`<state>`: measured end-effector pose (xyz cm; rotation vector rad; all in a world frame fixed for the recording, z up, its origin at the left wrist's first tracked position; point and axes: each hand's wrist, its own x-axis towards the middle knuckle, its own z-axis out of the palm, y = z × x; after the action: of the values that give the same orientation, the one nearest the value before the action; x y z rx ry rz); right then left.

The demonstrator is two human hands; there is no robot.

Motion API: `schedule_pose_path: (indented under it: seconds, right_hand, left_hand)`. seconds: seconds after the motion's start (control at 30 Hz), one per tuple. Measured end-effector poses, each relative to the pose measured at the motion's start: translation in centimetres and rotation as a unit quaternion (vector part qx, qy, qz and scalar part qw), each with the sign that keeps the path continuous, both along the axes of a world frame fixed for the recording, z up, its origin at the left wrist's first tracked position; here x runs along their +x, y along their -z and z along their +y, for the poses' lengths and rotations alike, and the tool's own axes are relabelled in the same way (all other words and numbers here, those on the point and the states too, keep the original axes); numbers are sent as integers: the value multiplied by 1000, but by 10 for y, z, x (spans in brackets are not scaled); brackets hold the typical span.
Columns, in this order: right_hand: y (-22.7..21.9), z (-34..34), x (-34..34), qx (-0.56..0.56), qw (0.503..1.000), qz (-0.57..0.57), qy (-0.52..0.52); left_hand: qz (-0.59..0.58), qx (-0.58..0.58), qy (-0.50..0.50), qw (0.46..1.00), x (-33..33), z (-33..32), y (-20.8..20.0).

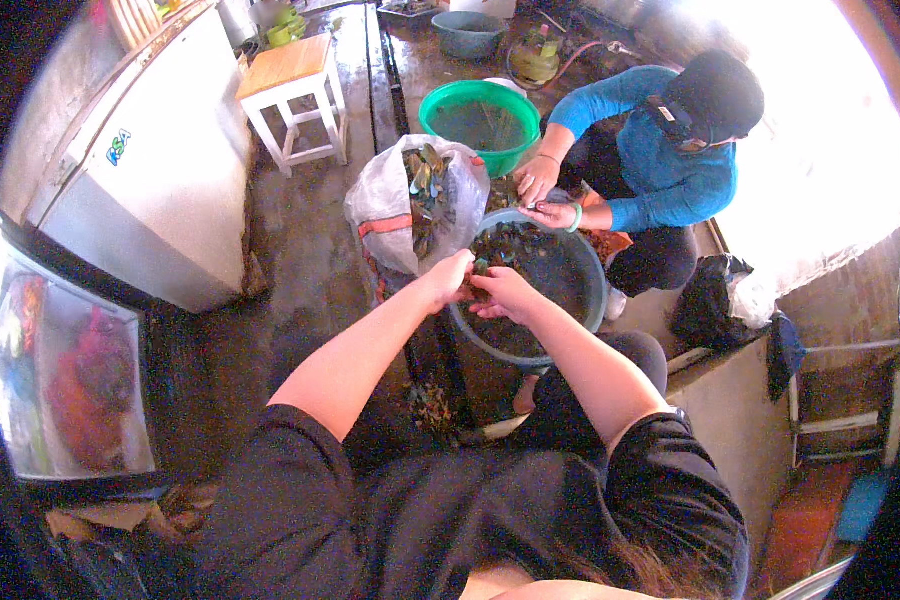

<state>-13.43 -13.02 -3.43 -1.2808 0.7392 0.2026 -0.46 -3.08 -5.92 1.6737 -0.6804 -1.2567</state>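
My left hand (450, 279) and my right hand (507, 295) meet over the left part of a round grey-blue basin (600, 300). Between their closed fingers is a small dark greenish mussel (481, 268), partly hidden by the fingers. Dark water and some shells show inside the basin. Just beyond my left hand stands an open white sack (380, 205) with an orange stripe, full of mussels (429, 180) with brown-green shells. Across the basin a co-worker in a blue top (675, 190) holds something small in both hands, too small to make out.
A green tub (482, 158) holding liquid stands behind the sack. Farther back are a grey tub (470, 36) and a green gas cylinder (535, 58). A wooden-topped stool (288, 66) and a white fridge (160, 170) are at left. Black bags (715, 300) lie at right. The floor (305, 215) looks wet.
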Motion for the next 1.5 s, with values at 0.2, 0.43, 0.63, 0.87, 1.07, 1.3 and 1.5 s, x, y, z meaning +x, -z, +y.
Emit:
schedule_pose_path:
  seconds: [0.2,0.43,0.63,0.87,1.07,1.3,1.5]
  right_hand:
    - [21,-9,30,-25,992,100,-79]
    - [-43,-15,110,-49,959,-166,226]
    - [65,-50,26,3,985,9,173]
    - [53,-65,16,-89,982,30,162]
    - [61,-64,20,-120,989,61,63]
    - [63,-50,38,-135,989,49,26]
    - [55,-57,37,-135,990,20,37]
  left_hand:
    - [-436,279,158,840,9,20,-22]
    - [-471,295,105,825,37,34,25]
    - [-556,236,2,797,49,30,24]
    - [-562,228,-15,795,58,33,18]
    - [-547,203,-59,810,46,21,-27]
    - [-536,148,-133,820,93,36,-17]
    - [-451,133,-226,853,96,30,-43]
